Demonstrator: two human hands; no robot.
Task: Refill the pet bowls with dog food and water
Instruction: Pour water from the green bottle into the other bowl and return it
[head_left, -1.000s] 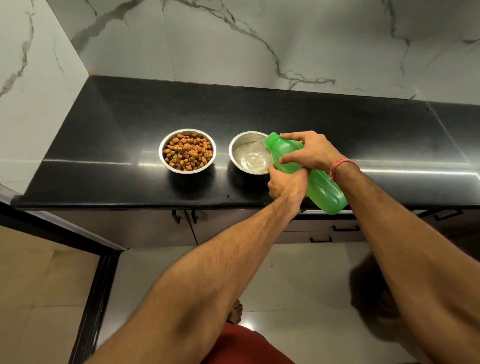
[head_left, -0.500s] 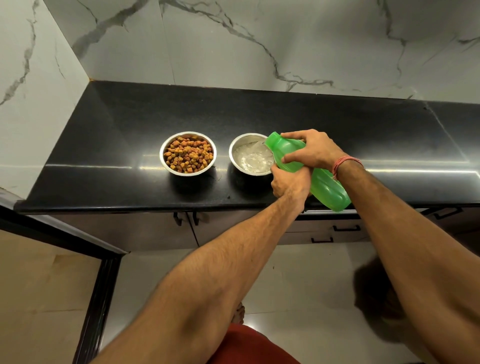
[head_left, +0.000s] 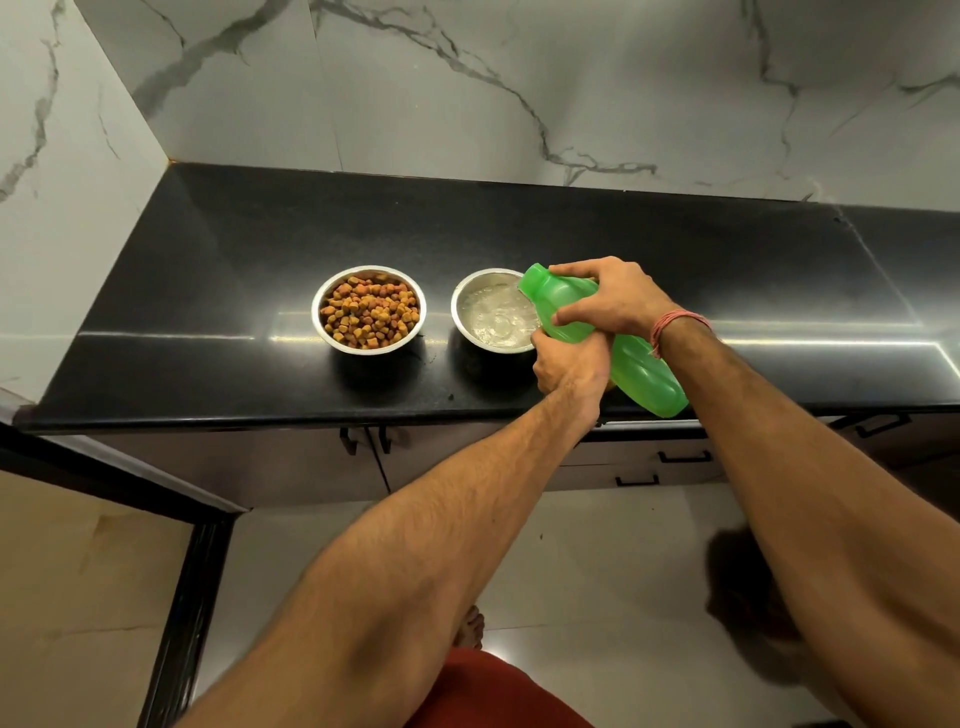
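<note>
Two steel bowls stand side by side on the black counter (head_left: 727, 291). The left bowl (head_left: 369, 310) is full of brown and orange dog food. The right bowl (head_left: 493, 312) holds bubbling water. A green plastic bottle (head_left: 639, 364) is tipped with its mouth over the right bowl's rim, and water runs in. My right hand (head_left: 613, 301) grips the bottle from above near the neck. Under the bottle, my left hand (head_left: 571, 364) curls round its lower side.
White marble walls close off the counter at the back and left. Below the front edge are cabinet doors and drawers with black handles (head_left: 683, 457). A dark door frame (head_left: 182, 623) stands at the lower left over a pale tiled floor.
The bottle stays tilted over the right bowl and water keeps flowing in. Both hands hold their grip with almost no shift.
</note>
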